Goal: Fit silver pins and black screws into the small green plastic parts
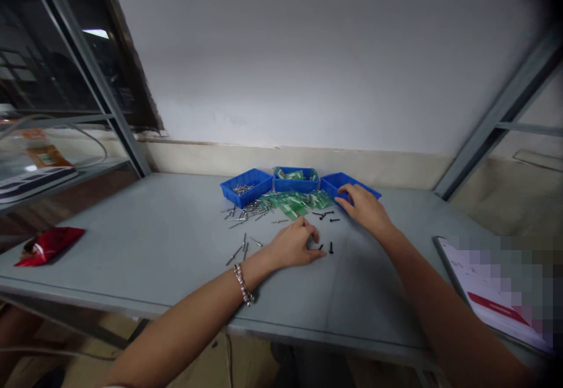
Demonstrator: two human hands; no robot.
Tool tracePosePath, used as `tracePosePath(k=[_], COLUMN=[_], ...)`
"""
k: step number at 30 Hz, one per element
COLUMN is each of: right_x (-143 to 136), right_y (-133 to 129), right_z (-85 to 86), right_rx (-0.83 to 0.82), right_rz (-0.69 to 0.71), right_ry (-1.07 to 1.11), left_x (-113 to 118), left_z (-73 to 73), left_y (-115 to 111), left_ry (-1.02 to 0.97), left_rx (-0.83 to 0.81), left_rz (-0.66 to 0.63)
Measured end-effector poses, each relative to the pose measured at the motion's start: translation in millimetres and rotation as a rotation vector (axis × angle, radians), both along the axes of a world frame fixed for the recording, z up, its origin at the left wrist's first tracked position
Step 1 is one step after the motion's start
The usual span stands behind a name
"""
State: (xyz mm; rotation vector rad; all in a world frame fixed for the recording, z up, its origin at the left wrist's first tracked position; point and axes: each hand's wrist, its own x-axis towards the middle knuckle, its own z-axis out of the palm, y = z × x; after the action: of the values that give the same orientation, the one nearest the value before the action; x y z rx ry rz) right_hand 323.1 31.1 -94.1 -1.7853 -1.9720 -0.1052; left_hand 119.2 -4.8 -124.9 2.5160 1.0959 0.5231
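My left hand (294, 244), with a beaded bracelet (243, 285) at its wrist, is low over the table. Its thumb and forefinger are apart, beside a small black screw (321, 247) at the fingertips. Another black screw (331, 248) lies just to the right. At the front of the right blue bin (341, 180) is my right hand (363, 205), fingers bent and thumb apart, with nothing visible in them. It hides part of that bin's inside. Several black screws (325, 215) lie between both hands, in front of green-printed clear packets (294, 203).
The left blue bin (246, 197) contains silver rivets, with more loose rivets (250, 211) before it. Packets fill the middle blue bin (296, 185). A red packet (50, 246) lies far left; a tablet-like panel (488, 294) is at right. Metal uprights (497, 112) flank the table.
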Motion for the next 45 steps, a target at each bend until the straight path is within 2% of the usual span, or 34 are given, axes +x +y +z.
tracePosePath(k=[3,6,11,16,19,24,27,29,31,33,35,38,40,42,45], right_x=[-7,-10,-9,-17,-23,-29,-23,-15,-6,0,3,1,-2,-5,-9], right_y=[-3,-5,-9,-18,-24,-26,-20,-15,-9,-5,-1,0,-1,-1,-3], right_z=[-2.2,-4.6,-2.6,4.1,5.1,6.1,8.0,8.8,8.0,5.4,1.9,-1.7,-1.9,-1.2,-0.7], right_rx=[-0.285,-0.479,-0.442,-0.69,-0.732,-0.671,-0.452,-0.186,0.035,0.095,0.051,0.049,0.096,0.091,-0.034], right_rz=[0.273,0.419,0.358,0.541,0.562,0.563,0.494,0.303,-0.002,-0.229,-0.316,-0.323,-0.265,-0.122,0.126], right_ry=[0.044,0.086,0.167,0.377,0.495,0.584,0.494,0.358,0.19,0.045,-0.059,-0.118,-0.077,-0.003,0.113], left_x=[1,1,0,0,2,2,2,3,4,7,10,17,21,24,25], left_z=[-3.3,-6.3,-5.7,-2.8,-0.8,-1.0,-3.3,-4.1,-4.0,-3.5,-3.5,-4.9,-6.8,-8.8,-10.7], left_y=[-1,2,8,14,15,15,15,12,8,2,-3,-6,-6,-6,-5], left_ry=[0.014,0.02,-0.034,-0.321,-0.459,-0.532,-0.516,-0.456,-0.365,-0.277,-0.203,-0.09,-0.018,0.033,0.063], left_rx=[0.01,0.039,0.082,0.021,-0.027,0.001,0.022,0.066,0.11,0.127,0.133,0.151,0.166,0.178,0.195], left_rz=[-0.036,-0.039,0.044,0.105,0.164,0.146,0.149,0.139,0.104,0.062,0.039,0.028,0.022,0.008,-0.017])
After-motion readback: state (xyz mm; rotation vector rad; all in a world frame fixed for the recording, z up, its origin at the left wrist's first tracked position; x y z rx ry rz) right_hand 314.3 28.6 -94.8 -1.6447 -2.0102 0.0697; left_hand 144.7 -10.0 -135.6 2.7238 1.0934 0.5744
